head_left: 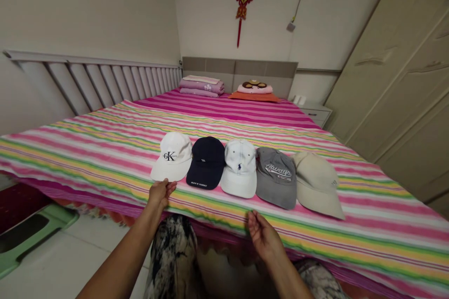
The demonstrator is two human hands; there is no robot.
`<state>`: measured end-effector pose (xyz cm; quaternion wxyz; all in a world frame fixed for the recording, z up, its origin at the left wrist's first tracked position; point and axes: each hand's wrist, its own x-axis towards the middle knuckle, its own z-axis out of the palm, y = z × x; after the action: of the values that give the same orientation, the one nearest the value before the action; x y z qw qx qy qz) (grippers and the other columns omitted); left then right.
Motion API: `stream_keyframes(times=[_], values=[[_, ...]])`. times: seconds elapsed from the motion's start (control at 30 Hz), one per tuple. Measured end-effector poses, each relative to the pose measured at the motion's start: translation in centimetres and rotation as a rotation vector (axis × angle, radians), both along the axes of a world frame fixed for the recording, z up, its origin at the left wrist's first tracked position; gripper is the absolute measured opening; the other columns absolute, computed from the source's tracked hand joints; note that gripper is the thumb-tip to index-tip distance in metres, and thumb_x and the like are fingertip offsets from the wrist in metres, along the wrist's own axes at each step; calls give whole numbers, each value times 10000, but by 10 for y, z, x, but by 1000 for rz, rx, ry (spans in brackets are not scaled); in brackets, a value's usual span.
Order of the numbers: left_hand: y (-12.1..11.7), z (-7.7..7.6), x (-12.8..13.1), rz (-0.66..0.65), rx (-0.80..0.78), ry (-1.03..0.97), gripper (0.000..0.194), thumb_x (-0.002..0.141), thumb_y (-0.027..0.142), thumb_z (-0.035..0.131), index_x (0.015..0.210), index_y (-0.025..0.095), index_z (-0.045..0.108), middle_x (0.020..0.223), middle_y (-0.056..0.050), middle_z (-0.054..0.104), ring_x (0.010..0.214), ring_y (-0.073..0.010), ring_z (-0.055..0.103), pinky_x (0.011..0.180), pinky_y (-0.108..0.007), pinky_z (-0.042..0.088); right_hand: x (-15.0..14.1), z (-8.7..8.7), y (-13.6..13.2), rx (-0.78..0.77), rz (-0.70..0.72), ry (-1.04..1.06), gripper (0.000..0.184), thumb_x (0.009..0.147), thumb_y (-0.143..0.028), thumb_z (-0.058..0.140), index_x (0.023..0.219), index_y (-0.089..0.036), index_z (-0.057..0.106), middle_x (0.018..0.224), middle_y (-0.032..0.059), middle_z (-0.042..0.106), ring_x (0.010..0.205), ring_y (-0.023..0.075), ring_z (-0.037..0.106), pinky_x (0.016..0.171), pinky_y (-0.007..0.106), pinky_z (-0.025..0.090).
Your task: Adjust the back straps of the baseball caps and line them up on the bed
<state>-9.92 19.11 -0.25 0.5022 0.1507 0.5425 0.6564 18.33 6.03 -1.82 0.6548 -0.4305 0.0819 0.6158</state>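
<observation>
Several baseball caps lie side by side in a row on the striped bedsheet, brims toward me. Leftmost is a white cap with CK lettering, then a navy cap, a pale cap with a small rider logo, a grey cap with script lettering, and a beige cap at the right end. My left hand is at the white cap's brim edge, fingers apart and not wrapped around it; whether it touches cannot be told. My right hand hovers below the pale and grey caps, fingers loosely bent, holding nothing.
The striped bedsheet covers the bed up to folded bedding and a pillow stack by the headboard. A railing runs along the left. A green stool stands at lower left; a nightstand stands behind right.
</observation>
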Motion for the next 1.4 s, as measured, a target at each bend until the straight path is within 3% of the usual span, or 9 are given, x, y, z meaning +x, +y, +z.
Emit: stream_keyframes(times=[0.23, 0.4, 0.6, 0.7, 0.77, 0.93, 1.07, 1.23, 1.4], values=[[-17, -5, 10, -12, 32, 12, 119, 780, 74, 440, 683, 130, 479, 575, -7, 578, 489, -87, 590, 517, -188, 486, -2, -6, -4, 13, 15, -37, 107, 765, -27, 538, 708, -112, 571, 582, 25, 651, 507, 87, 631, 506, 143, 532], [-67, -38, 38, -80, 53, 45, 80, 699, 120, 547, 774, 143, 530, 664, -18, 615, 506, -92, 579, 515, -204, 470, -5, -10, -11, 39, 45, -90, 70, 722, -56, 602, 721, -122, 576, 602, 21, 662, 533, 84, 636, 508, 133, 521], [-148, -108, 75, -905, -29, 408, 55, 623, 163, 538, 601, 209, 517, 500, 39, 535, 452, -110, 478, 474, -237, 390, -22, -31, -45, 43, 186, -190, 228, 583, -168, 728, 745, -122, 575, 554, 13, 654, 462, 99, 599, 428, 163, 471], [-171, -119, 82, -1325, 24, 658, 97, 560, 90, 507, 562, 185, 527, 575, 40, 560, 576, -120, 505, 576, -241, 408, -34, -49, -66, 37, 517, -381, 240, 590, -315, 694, 683, -153, 542, 500, -25, 612, 398, 89, 548, 389, 168, 414], [-174, -112, 83, -1417, 47, 792, 132, 577, 82, 470, 605, 175, 560, 635, 30, 586, 643, -131, 525, 616, -240, 409, -39, -57, -74, 47, 712, -511, 236, 610, -365, 642, 631, -165, 518, 453, -39, 573, 350, 85, 494, 352, 168, 353], [-158, -63, 81, -1188, 238, 1021, 192, 711, 201, 476, 832, 180, 624, 774, -24, 642, 742, -163, 570, 676, -248, 416, -31, -34, -76, 176, 675, -811, 137, 622, -240, 625, 557, -155, 540, 445, -51, 503, 418, 74, 449, 415, 170, 320], [-144, -10, 73, -800, 462, 1181, 244, 753, 324, 515, 935, 205, 626, 737, -42, 641, 678, -164, 576, 651, -250, 416, -9, 11, -78, 456, 385, -1660, 160, 774, -272, 530, 812, -150, 626, 572, -5, 562, 522, 117, 522, 505, 209, 403], [-139, 41, 66, -213, 542, 1293, 526, 618, 304, 674, 1113, 181, 545, 458, 45, 481, 426, -122, 442, 509, -232, 337, 11, 62, -83, 534, -158, -2289, 663, 833, -273, 486, 1377, -74, 164, 502, -49, 500, 370, 111, 447, 400, 207, 364], [-146, 58, 68, -94, 506, 1161, 503, 553, 182, 647, 1042, 148, 536, 407, 51, 452, 390, -122, 371, 460, -240, 244, 21, 89, -88, 439, -283, -2446, 699, 831, -167, 460, 1382, -40, 49, 470, -60, 456, 383, 134, 452, 377, 218, 336]])
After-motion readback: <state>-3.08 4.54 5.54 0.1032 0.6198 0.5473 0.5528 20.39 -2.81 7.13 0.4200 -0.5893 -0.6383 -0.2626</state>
